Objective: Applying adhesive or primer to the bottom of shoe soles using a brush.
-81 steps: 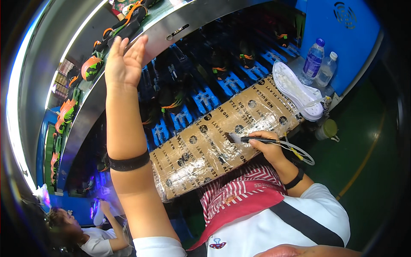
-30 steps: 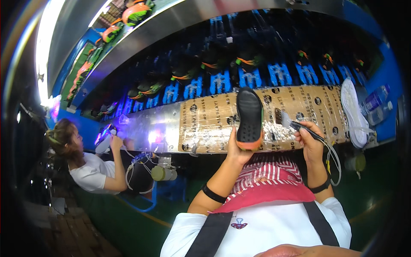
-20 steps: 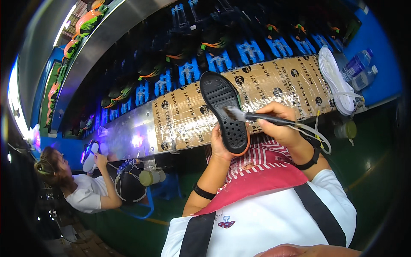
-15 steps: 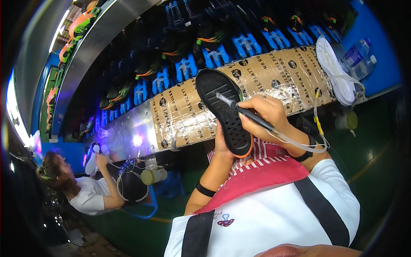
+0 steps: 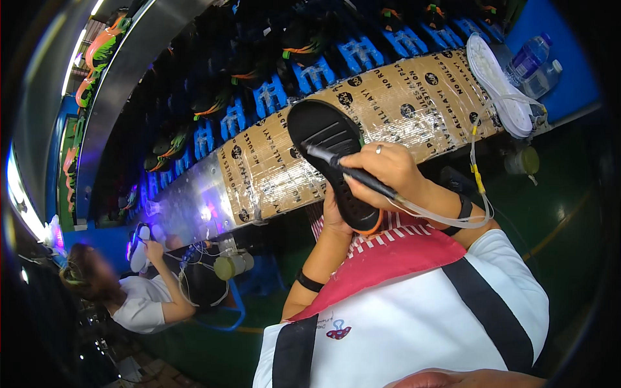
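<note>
A black shoe sole (image 5: 326, 121) with an orange heel edge is tilted up in front of me, its hollow, ribbed inner side in view. My left hand (image 5: 334, 216) grips it from the left near the heel; most of those fingers are hidden behind the sole. In my right hand (image 5: 387, 169), closed like around a pen, is a dark-handled brush (image 5: 367, 180) fed by a clear tube (image 5: 446, 223). Its pale bristle tip rests on the inner surface by the left edge of the forefoot.
A bench covered with printed cardboard (image 5: 388, 97) runs across. Blue racks (image 5: 359, 53) holding dark shoes stand behind it. At the right are a white sole-shaped tray (image 5: 497, 87) and plastic bottles (image 5: 530, 58). A co-worker (image 5: 139, 301) handles a white sole at the left.
The brush tip has moved left across the sole, from the middle ribs to the left edge, with my right hand following. The whole view has shifted slightly.
</note>
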Demonstrator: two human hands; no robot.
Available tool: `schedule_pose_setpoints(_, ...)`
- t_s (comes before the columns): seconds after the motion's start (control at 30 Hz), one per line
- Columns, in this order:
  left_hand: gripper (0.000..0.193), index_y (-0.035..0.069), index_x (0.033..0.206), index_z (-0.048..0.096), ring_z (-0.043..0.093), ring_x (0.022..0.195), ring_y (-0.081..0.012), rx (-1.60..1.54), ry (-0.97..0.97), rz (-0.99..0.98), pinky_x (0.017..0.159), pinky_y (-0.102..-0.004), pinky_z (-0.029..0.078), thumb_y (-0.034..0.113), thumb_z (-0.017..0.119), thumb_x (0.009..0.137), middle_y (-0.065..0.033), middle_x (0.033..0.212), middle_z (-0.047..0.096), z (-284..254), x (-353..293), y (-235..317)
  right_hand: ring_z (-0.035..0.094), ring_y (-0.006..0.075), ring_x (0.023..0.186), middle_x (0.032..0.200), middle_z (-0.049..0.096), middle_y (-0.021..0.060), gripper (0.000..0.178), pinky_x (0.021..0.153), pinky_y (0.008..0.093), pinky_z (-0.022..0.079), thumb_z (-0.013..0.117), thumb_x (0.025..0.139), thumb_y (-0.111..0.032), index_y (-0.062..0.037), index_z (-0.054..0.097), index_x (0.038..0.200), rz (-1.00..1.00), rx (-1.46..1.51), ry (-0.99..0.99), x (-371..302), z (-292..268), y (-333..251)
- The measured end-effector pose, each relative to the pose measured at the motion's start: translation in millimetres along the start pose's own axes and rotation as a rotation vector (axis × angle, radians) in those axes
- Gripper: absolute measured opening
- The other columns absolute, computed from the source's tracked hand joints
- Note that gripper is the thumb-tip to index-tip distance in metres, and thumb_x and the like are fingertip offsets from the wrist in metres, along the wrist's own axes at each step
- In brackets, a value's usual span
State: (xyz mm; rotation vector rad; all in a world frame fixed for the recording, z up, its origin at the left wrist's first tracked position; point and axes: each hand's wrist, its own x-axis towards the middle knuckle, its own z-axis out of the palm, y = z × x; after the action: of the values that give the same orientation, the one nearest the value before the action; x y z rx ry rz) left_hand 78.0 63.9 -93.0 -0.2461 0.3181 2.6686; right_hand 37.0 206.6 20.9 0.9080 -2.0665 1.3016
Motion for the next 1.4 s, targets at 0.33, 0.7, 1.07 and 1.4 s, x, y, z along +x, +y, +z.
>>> schedule_pose_setpoints(0.33,0.055,0.007,0.119,0.050,0.057,0.101,-0.0280,0.007,0.047,0.078,0.091,-0.0424,0.044,0.051,0.046,0.086,-0.0136,0.116,0.056,-11,3,14,0.059,0.0257,0.058,0.066,0.058,0.0102,0.021,0.052,0.0314,0.047,0.066,0.064,-0.011,-0.0041,0.060,0.082,0.049,0.118,-0.099,-14,0,0)
schedule_pose_setpoints(0.7,0.063,0.003,0.120,0.049,0.051,0.108,-0.0327,0.150,-0.071,0.143,0.096,-0.0446,0.040,0.054,0.050,0.082,-0.0173,0.117,0.054,-9,5,28,0.061,0.0274,0.062,0.072,0.062,0.0117,0.021,0.055,0.0332,0.047,0.067,0.068,-0.008,-0.0025,0.062,0.087,0.209,0.312,-0.202,-20,-4,-9)
schedule_pose_setpoints(1.07,0.060,0.004,0.119,0.049,0.053,0.098,-0.0325,0.076,-0.110,0.296,0.085,-0.0418,0.047,0.053,0.044,0.085,-0.0188,0.108,0.055,17,20,37,0.061,0.0238,0.058,0.066,0.061,0.0092,0.017,0.054,0.0305,0.047,0.068,0.069,-0.010,-0.0034,0.064,0.085,0.274,0.511,-0.320,-28,4,-10)
schedule_pose_setpoints(1.4,0.060,0.004,0.125,0.042,0.047,0.110,-0.0315,0.229,-0.313,0.322,0.090,-0.0441,0.044,0.049,0.050,0.084,-0.0166,0.117,0.049,16,13,65,0.061,0.0106,0.054,0.076,0.063,0.0108,0.023,0.045,0.0206,0.048,0.067,0.076,-0.005,0.0014,0.064,0.097,0.726,0.846,-0.538,-28,-1,-11)
